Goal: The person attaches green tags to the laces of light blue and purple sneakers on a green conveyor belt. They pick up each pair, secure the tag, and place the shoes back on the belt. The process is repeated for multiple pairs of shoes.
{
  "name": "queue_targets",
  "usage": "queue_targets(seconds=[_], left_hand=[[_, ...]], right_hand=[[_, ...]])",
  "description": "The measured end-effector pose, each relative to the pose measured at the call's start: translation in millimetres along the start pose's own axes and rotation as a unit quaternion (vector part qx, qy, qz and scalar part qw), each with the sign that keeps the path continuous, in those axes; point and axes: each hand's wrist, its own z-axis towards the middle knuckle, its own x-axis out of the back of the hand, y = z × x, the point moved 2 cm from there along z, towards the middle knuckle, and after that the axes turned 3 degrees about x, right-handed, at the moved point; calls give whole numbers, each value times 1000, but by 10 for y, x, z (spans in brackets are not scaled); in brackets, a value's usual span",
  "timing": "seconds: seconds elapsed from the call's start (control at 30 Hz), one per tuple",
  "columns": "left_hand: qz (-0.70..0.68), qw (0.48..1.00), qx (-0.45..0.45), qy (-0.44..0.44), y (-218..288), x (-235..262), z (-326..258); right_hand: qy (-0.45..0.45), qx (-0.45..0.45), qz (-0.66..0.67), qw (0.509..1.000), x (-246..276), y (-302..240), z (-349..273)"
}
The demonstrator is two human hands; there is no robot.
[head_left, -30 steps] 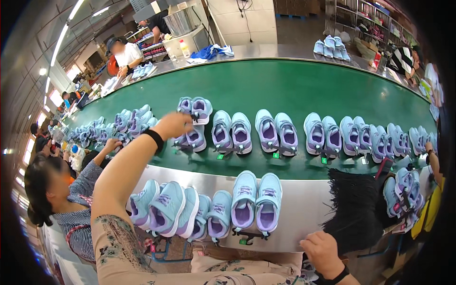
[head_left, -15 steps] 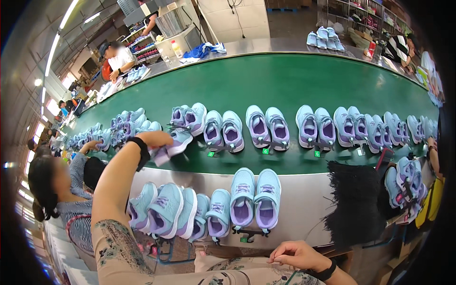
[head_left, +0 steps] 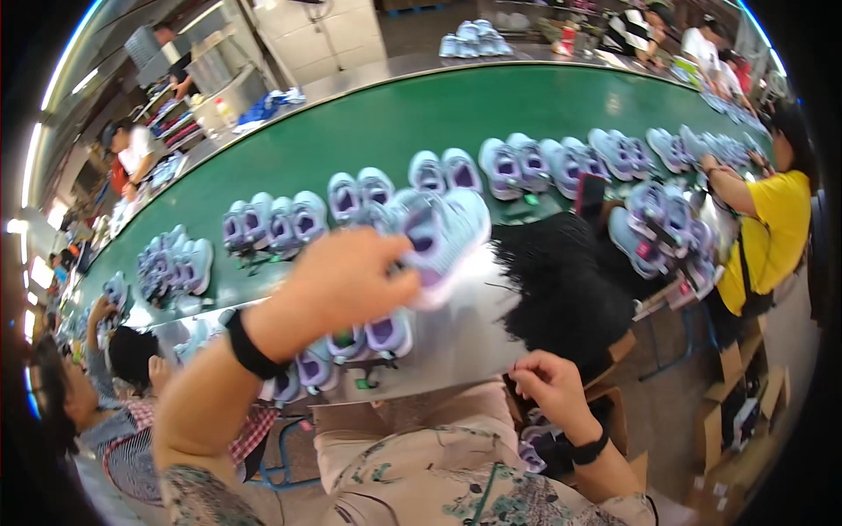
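Observation:
My left hand (head_left: 351, 276) is closed around a light blue sneaker (head_left: 447, 232) with purple lining, held above the metal bench (head_left: 447, 342). A second shoe seems to sit just behind it, partly hidden and blurred. Below that hand, a pair of matching sneakers (head_left: 390, 335) stands on the bench, partly covered by my arm. My right hand (head_left: 554, 393) is near my waist at the bench's front edge, fingers curled and thumb pinched in; what they hold, if anything, cannot be made out. Close beyond it lies a bundle of thin black strips (head_left: 561, 280).
Pairs of blue sneakers (head_left: 517, 165) line the green conveyor belt (head_left: 351, 131). A heap of sneakers (head_left: 662, 223) stands right of the black bundle. A co-worker in yellow (head_left: 776, 210) works at the right, others at the left. Open cardboard boxes (head_left: 745, 403) sit on the floor.
My left hand has come from the belt at the left toward the middle, carrying the sneaker. My right hand has risen toward the black bundle. The whole view has turned right.

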Motion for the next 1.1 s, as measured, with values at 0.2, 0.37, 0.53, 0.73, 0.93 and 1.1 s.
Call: queue_targets(seconds=[0.2,0.37,0.53,0.73,0.93,1.1], left_hand=[[19,996,-21,88,625,-1473,-97],[-15,982,-76,173,641,-1542,-367],[-264,961,20,80,517,-1796,-540],[-296,949,73,-77,505,-1626,-295],[-348,930,84,-78,463,-1705,-255],[-355,927,92,-79,481,-1679,-257]], right_hand=[[76,53,-8,996,167,44,-115],[116,112,-98,982,154,142,-117],[130,189,-161,960,32,190,-64],[164,124,-70,976,-172,362,-35],[163,31,189,968,-298,600,-46],[156,-33,316,935,-397,740,9]])
